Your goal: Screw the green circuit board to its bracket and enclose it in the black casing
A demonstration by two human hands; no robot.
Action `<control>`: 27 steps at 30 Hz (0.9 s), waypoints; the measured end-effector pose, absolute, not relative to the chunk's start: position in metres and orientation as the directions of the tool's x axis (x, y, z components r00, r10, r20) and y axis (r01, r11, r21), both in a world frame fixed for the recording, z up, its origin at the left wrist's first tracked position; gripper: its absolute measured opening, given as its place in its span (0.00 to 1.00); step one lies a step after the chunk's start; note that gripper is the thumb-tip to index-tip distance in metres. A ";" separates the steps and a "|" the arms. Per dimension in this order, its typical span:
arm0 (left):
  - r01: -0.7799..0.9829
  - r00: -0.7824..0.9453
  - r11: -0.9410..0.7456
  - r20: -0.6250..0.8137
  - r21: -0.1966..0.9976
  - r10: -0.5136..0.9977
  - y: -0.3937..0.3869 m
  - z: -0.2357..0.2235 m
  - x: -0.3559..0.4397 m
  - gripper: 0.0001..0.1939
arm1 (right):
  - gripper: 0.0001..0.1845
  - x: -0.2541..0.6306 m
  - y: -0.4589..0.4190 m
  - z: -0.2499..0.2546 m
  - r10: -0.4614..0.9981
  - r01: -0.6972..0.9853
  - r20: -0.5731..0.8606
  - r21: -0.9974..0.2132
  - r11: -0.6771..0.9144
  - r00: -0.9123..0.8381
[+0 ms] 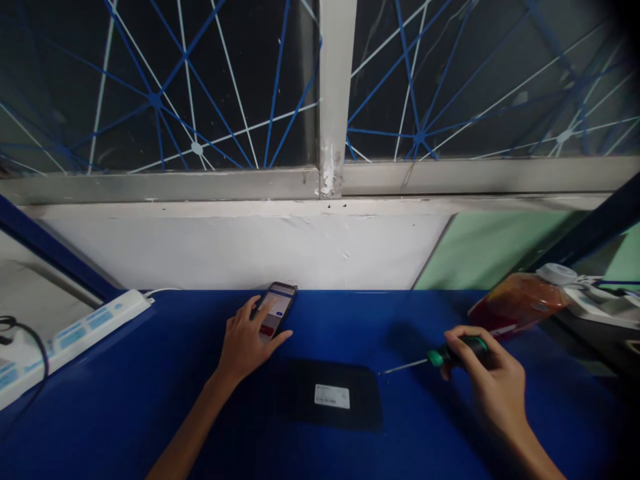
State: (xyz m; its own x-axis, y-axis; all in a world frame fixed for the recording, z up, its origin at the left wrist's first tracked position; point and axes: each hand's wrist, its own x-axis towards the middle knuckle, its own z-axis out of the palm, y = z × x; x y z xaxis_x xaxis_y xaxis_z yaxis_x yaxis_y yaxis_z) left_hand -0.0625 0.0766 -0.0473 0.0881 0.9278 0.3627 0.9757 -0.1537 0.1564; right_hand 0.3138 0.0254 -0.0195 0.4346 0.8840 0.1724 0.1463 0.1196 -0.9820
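With its fingers spread, my left hand (249, 343) lies over a lit smartphone (281, 301) on the blue table. One finger reaches across the phone's screen; whether it presses cannot be told. My right hand (493, 373) is closed around the black and green handle of a screwdriver (436, 358). The metal shaft points left, its tip close to the right edge of a flat black rectangular device (367, 397). A white printed label (332, 397) is stuck on the device's upper face. Tiny dark specks, perhaps screws, lie by the screwdriver's tip.
A white power strip (80, 337) with a dark cable runs along the left edge of the blue table (150, 400). Back right, a bottle of reddish liquid (523, 301) leans or lies near another white strip (603, 303). Behind the table stand a white wall panel (250, 250) and windows.
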 end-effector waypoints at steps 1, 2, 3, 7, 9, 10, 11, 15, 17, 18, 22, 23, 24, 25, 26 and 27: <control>0.976 0.084 -0.150 0.361 0.159 0.929 0.077 -0.048 -0.063 0.35 | 0.13 0.313 0.025 -0.019 0.879 0.154 0.173 -0.981 0.115 0.445; 0.976 0.081 -0.147 0.359 0.162 0.930 0.077 -0.048 -0.063 0.35 | 0.13 0.312 0.025 -0.018 0.873 0.166 0.174 -0.980 0.109 0.455; 0.975 0.080 -0.147 0.355 0.165 0.931 0.077 -0.048 -0.063 0.35 | 0.14 0.311 0.025 -0.017 0.869 0.180 0.177 -0.978 0.103 0.463; 0.971 0.082 -0.152 0.340 0.186 0.937 0.076 -0.047 -0.063 0.34 | 0.14 0.306 0.025 -0.016 0.869 0.225 0.182 -0.971 0.085 0.461; 0.969 0.072 -0.147 0.339 0.201 0.938 0.075 -0.047 -0.064 0.35 | 0.15 0.305 0.024 -0.016 0.871 0.232 0.180 -0.970 0.079 0.456; 0.969 0.069 -0.144 0.336 0.203 0.939 0.075 -0.047 -0.064 0.36 | 0.15 0.304 0.024 -0.016 0.872 0.237 0.177 -0.969 0.073 0.456; 0.969 0.072 -0.144 0.328 0.199 0.942 0.076 -0.047 -0.065 0.37 | 0.15 0.304 0.024 -0.016 0.871 0.246 0.175 -0.967 0.065 0.458; 0.979 0.079 -0.126 0.279 0.158 0.957 0.083 -0.044 -0.064 0.38 | 0.15 0.306 0.024 -0.016 0.870 0.291 0.169 -0.956 0.030 0.463; 0.984 0.067 -0.108 0.266 0.140 0.962 0.089 -0.043 -0.061 0.37 | 0.15 0.307 0.024 -0.017 0.873 0.308 0.165 -0.951 0.018 0.460; 0.986 0.069 -0.104 0.254 0.129 0.965 0.091 -0.043 -0.060 0.35 | 0.15 0.308 0.024 -0.017 0.874 0.315 0.164 -0.949 0.013 0.457; 0.988 0.051 -0.085 0.249 0.130 0.967 0.094 -0.041 -0.058 0.37 | 0.16 0.309 0.026 -0.020 0.877 0.329 0.171 -0.944 0.016 0.448; 0.986 0.049 -0.087 0.249 0.145 0.967 0.093 -0.041 -0.059 0.38 | 0.16 0.309 0.026 -0.020 0.876 0.332 0.179 -0.943 0.024 0.447; 0.982 0.053 -0.095 0.243 0.164 0.968 0.091 -0.040 -0.062 0.39 | 0.16 0.309 0.026 -0.020 0.874 0.335 0.189 -0.942 0.032 0.447; 0.977 0.064 -0.108 0.232 0.183 0.970 0.089 -0.039 -0.065 0.39 | 0.16 0.310 0.026 -0.021 0.872 0.339 0.198 -0.940 0.040 0.447; 0.971 0.083 -0.128 0.218 0.200 0.972 0.087 -0.038 -0.068 0.38 | 0.16 0.310 0.025 -0.021 0.871 0.343 0.205 -0.938 0.045 0.447; 0.965 0.109 -0.151 0.198 0.216 0.974 0.085 -0.037 -0.072 0.37 | 0.15 0.311 0.025 -0.021 0.872 0.347 0.208 -0.937 0.047 0.443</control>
